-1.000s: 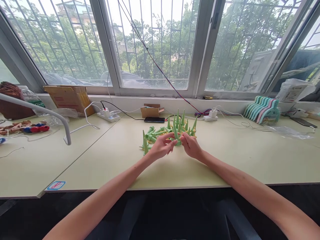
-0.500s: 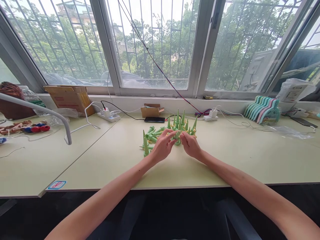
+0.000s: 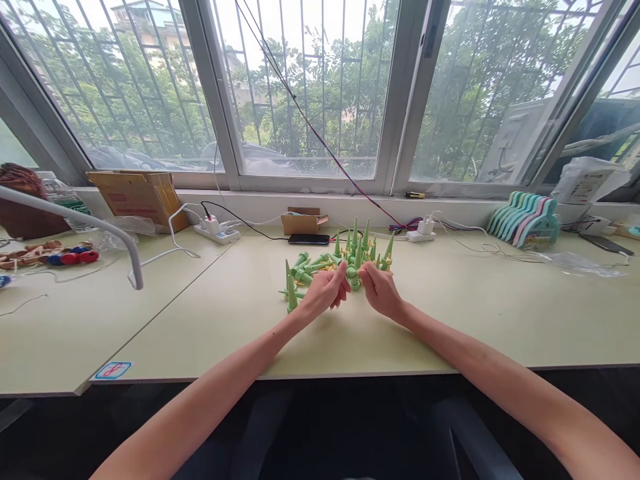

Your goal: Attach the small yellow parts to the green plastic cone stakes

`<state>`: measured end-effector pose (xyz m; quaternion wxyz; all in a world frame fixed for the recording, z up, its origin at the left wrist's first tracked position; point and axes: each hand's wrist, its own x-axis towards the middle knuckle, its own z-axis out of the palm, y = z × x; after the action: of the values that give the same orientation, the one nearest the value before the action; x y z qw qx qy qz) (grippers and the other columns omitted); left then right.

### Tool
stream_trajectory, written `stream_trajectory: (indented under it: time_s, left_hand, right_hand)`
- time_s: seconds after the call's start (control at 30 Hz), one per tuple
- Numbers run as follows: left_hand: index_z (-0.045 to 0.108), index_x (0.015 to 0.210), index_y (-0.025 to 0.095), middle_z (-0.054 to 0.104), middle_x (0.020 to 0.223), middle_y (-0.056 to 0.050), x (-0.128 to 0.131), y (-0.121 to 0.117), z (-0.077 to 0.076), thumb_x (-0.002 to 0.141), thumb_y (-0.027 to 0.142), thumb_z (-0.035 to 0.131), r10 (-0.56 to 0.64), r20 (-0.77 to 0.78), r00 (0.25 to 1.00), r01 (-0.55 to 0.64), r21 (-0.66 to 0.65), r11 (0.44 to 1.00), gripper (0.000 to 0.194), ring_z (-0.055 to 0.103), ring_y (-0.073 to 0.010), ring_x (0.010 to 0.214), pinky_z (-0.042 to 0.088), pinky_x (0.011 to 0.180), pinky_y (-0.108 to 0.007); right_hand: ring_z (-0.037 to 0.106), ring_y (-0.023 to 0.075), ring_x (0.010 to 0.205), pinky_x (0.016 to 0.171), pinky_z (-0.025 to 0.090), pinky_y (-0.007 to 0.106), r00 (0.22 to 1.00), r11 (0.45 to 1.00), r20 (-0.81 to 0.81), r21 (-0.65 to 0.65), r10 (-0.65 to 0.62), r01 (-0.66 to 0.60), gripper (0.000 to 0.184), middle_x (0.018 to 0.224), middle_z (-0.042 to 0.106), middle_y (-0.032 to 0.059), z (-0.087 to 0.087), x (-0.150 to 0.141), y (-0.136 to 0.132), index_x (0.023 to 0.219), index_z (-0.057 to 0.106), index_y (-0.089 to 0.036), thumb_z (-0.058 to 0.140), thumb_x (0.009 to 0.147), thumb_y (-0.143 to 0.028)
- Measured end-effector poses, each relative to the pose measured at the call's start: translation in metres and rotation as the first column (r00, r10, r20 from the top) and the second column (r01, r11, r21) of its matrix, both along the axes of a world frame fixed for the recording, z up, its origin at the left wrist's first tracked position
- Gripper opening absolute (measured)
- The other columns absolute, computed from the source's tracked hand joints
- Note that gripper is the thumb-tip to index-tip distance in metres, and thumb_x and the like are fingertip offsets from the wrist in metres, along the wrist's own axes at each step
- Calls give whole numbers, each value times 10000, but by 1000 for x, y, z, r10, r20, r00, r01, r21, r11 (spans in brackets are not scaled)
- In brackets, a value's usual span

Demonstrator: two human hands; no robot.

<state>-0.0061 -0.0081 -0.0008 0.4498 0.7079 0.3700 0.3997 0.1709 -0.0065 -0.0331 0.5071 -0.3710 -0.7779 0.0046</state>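
Note:
My left hand [image 3: 326,291] is closed, thumb upward and fingers curled in, just left of a rounded green plastic piece [image 3: 352,273]. Whether anything sits inside these fingers is hidden. Close on the other side, my right hand [image 3: 380,290] makes a pinching fist against that green piece; its fingertips are mostly covered. Behind both hands stand several green cone-shaped pieces [image 3: 365,237] with small yellow parts. More green pieces [image 3: 301,275] lie in a pile on the left, and a green cone [image 3: 292,296] stands upright beside my left wrist.
A black phone [image 3: 309,239] and small open carton [image 3: 303,221] are at the back. Power strips [image 3: 217,231] with cables line the wall. Teal and pink hangers [image 3: 525,220] stand at right; a white curved tube [image 3: 120,240] juts in from the left.
My left hand has turned, its outstretched fingers now curled in and lowered with the thumb up. The green piece between the hands shows its rounded part. My right hand has barely moved.

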Motion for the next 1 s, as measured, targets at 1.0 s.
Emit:
stream_trajectory:
  time_s: [1.0]
  left_hand:
    - [689, 1086, 217, 568, 832, -18, -8, 5, -11, 872, 413, 618, 76, -61, 995, -26, 581, 813, 299, 494, -72, 582, 473, 521, -199]
  right_hand:
    - [326, 102, 449, 482, 258, 242, 995, 990, 17, -97, 101, -99, 356, 547, 382, -47, 0, 3, -1, 719, 275, -231, 233, 1025, -408]
